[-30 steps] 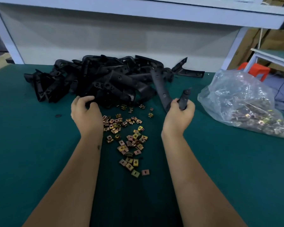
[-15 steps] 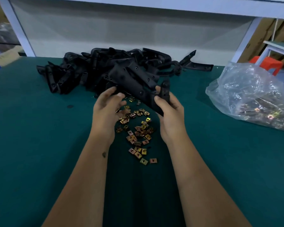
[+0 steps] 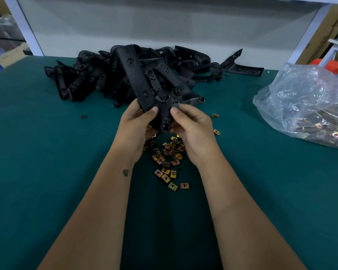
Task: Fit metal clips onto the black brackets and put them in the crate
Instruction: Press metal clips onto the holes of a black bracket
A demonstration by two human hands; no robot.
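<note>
Holding one black bracket (image 3: pixel 144 88) w/ both hands: left hand (image 3: pixel 137 121) & right hand (image 3: pixel 191 125) pinch its bottom, above the clips (image 3: pixel 169 156).

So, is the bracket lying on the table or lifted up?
Lifted: both hands, left and right, hold the bracket above the clips.
</note>
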